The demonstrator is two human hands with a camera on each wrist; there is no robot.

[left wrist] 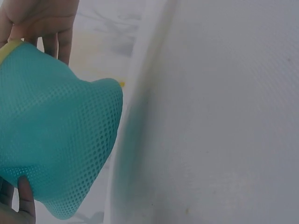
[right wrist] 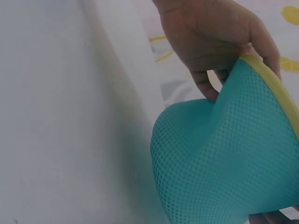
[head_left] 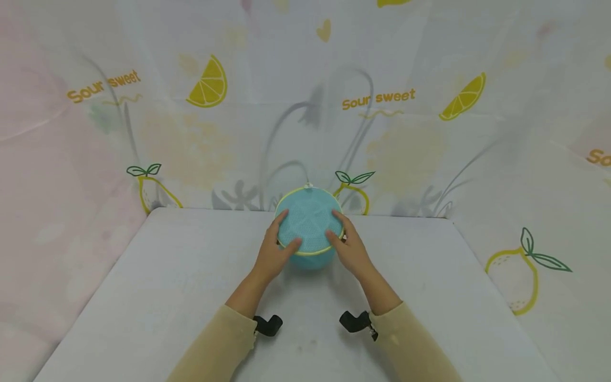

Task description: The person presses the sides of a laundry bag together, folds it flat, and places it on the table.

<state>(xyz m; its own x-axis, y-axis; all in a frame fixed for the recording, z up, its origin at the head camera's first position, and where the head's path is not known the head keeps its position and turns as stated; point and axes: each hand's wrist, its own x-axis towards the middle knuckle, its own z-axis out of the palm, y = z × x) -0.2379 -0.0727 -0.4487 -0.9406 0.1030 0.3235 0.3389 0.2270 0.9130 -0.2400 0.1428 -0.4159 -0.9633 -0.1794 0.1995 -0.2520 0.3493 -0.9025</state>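
Observation:
A round turquoise mesh laundry bag with yellow trim is held up over the far part of the table. My left hand grips its left side, thumb on the near face. On the opposite side my right hand grips it the same way. Close up in the left wrist view, the bag's mesh bulges and sags below the yellow rim. The right wrist view shows the mesh creased beneath the right hand. What is inside the bag, if anything, cannot be seen.
The white table runs back to a cloth backdrop printed with lemons and lettering. Side cloths rise left and right. Black wrist-camera mounts stick out inward from both beige sleeves.

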